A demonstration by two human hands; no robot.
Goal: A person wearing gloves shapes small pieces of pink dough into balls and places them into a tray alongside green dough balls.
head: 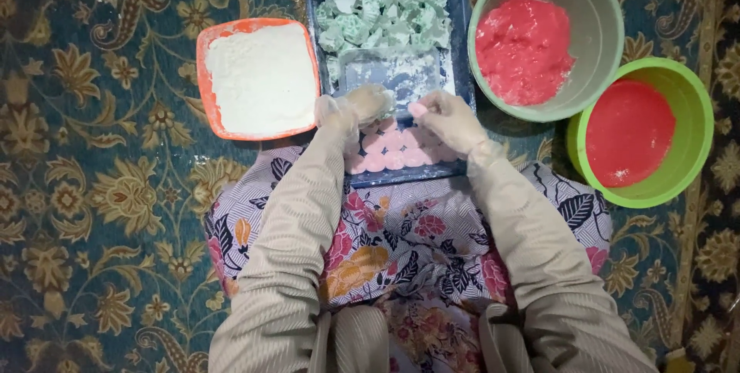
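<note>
Home floor, used for food preparation. Patterned floral carpet (100, 188) throughout; seated person's lap near. On the carpet: flour tray (258, 76) left, dark tray (462, 49) of dusted sweets centre, two bowls (597, 18) of red batter right.

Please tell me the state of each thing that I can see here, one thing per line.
Blue tray: partly filled, green pieces at the far end, pink balls at the near end.
Orange tray: full of white flour.
Grey-green bowl: part full of pink dough.
Green bowl: holds red liquid.
Left hand: gloved, floury, curled.
Right hand: gloved, pinching pink dough.
</note>
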